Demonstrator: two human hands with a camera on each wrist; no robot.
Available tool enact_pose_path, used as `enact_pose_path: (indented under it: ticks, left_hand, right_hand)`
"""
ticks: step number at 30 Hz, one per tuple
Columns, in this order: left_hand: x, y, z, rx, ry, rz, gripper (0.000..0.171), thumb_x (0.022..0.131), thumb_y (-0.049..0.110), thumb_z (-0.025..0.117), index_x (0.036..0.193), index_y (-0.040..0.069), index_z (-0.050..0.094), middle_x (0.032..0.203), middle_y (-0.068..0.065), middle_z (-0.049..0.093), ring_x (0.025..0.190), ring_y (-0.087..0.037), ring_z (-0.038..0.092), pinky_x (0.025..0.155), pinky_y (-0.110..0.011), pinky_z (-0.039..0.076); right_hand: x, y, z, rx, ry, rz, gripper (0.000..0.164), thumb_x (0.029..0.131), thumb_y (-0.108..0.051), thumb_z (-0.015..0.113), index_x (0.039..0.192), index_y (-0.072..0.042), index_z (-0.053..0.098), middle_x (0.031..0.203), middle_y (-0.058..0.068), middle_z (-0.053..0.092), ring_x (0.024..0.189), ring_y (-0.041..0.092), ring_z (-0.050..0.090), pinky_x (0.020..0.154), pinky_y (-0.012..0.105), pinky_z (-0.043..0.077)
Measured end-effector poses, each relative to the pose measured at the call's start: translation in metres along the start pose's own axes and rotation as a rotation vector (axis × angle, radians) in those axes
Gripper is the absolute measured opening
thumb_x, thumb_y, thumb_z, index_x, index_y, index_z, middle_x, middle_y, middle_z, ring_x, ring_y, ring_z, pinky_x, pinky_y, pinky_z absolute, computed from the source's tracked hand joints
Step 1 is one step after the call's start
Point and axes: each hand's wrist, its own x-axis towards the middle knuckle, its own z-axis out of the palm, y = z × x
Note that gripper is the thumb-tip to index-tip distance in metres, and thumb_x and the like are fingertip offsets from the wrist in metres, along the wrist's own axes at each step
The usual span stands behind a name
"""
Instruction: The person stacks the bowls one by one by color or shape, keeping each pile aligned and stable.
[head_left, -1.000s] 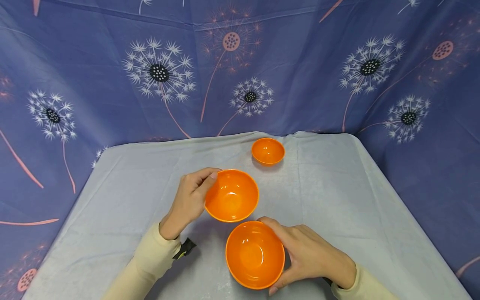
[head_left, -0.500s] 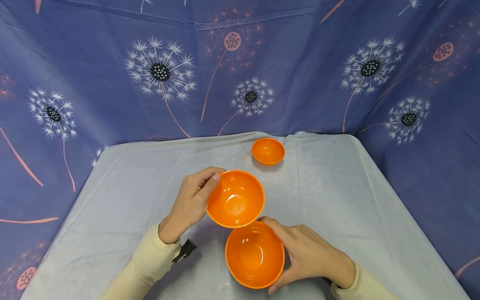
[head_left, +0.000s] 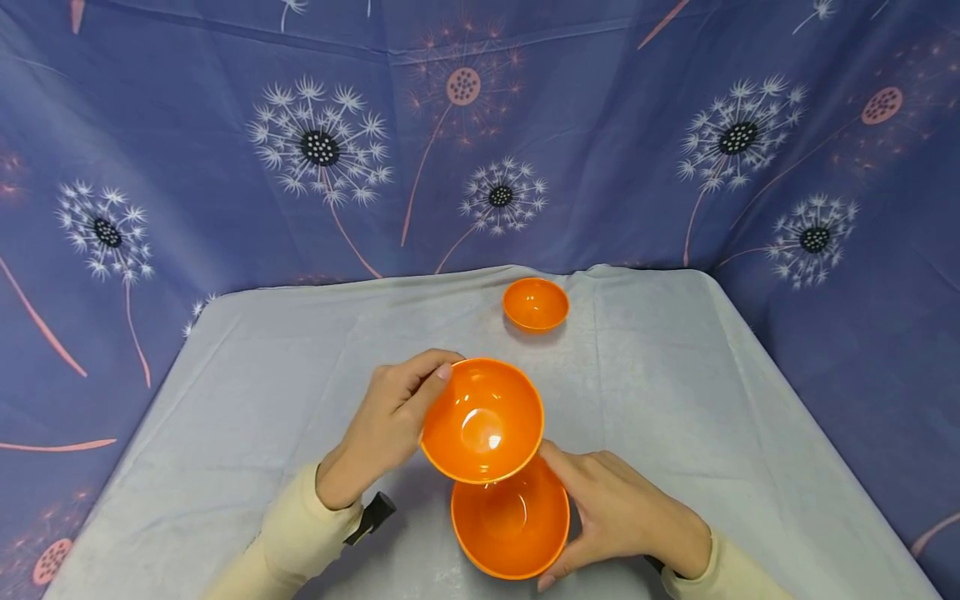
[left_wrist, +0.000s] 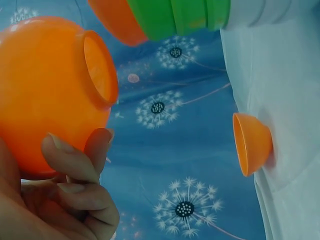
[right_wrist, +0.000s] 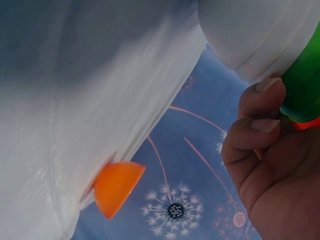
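My left hand (head_left: 390,417) grips an orange bowl (head_left: 480,408), thumb over its rim and fingers against its outside. The foot ring of this left-hand bowl (left_wrist: 50,90) shows in the left wrist view. Below and nearer me stands a stack of nested bowls (head_left: 510,533), its top one orange. In the left wrist view, green bowls (left_wrist: 190,17) and white bowls (left_wrist: 255,12) show beneath that orange one. My right hand (head_left: 622,508) holds the stack from the right, thumb at the near side. The lifted bowl overlaps the stack's far part in the head view.
Another orange bowl (head_left: 536,305) sits alone toward the back of the table, covered in a pale cloth (head_left: 660,375). Behind and at both sides hangs a blue curtain (head_left: 600,167) with dandelion prints.
My left hand has brought its orange bowl toward me and to the right, from beyond the stack to partly over it. My right hand and the stack have stayed in place.
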Motion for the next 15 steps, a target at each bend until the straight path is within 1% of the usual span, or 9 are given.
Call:
enact_pose_path:
  ticks: [3, 6, 9, 12, 15]
  left_hand:
    - [-0.002, 0.003, 0.003, 0.02, -0.014, -0.008, 0.02, 0.099, 0.003, 0.05, 0.105, 0.01, 0.068, 0.09, 0.003, 0.067, 0.075, -0.008, 0.061, 0.065, -0.031, 0.054]
    - [-0.005, -0.006, 0.008, 0.031, -0.036, -0.014, 0.02, 0.101, 0.008, 0.049, 0.106, 0.015, 0.067, 0.089, 0.007, 0.066, 0.073, -0.006, 0.061, 0.064, -0.029, 0.054]
    - [-0.008, -0.009, 0.009, 0.039, -0.048, -0.004, 0.02, 0.102, 0.014, 0.047, 0.106, 0.021, 0.066, 0.089, 0.012, 0.065, 0.072, -0.005, 0.06, 0.063, -0.028, 0.053]
    - [-0.009, -0.009, 0.008, 0.046, -0.056, 0.009, 0.02, 0.103, 0.019, 0.046, 0.108, 0.023, 0.065, 0.089, 0.013, 0.064, 0.072, -0.004, 0.059, 0.063, -0.027, 0.053]
    - [-0.009, -0.007, 0.008, 0.059, -0.071, 0.016, 0.021, 0.104, 0.022, 0.044, 0.109, 0.024, 0.064, 0.089, 0.013, 0.064, 0.071, -0.004, 0.058, 0.062, -0.027, 0.052]
  right_hand:
    - [0.0, 0.0, 0.0, 0.003, 0.003, -0.005, 0.121, 0.054, -0.072, 0.077, 0.147, -0.018, 0.023, 0.108, -0.015, 0.059, 0.084, -0.003, 0.058, 0.069, 0.022, 0.051]
    - [-0.001, 0.001, 0.0, 0.005, 0.009, -0.019, 0.118, 0.055, -0.072, 0.076, 0.147, -0.018, 0.025, 0.108, -0.015, 0.059, 0.085, -0.003, 0.058, 0.069, 0.022, 0.051]
    - [-0.001, 0.002, 0.0, 0.012, 0.008, -0.034, 0.113, 0.056, -0.071, 0.076, 0.145, -0.02, 0.028, 0.112, -0.015, 0.058, 0.089, -0.002, 0.057, 0.071, 0.022, 0.051]
    - [-0.001, 0.003, 0.001, 0.011, 0.01, -0.04, 0.108, 0.057, -0.071, 0.076, 0.142, -0.022, 0.031, 0.114, -0.016, 0.058, 0.09, -0.003, 0.057, 0.072, 0.022, 0.051]
    - [-0.002, 0.004, 0.002, 0.004, 0.012, -0.043, 0.104, 0.057, -0.071, 0.076, 0.14, -0.024, 0.034, 0.113, -0.017, 0.058, 0.089, -0.004, 0.056, 0.071, 0.02, 0.05]
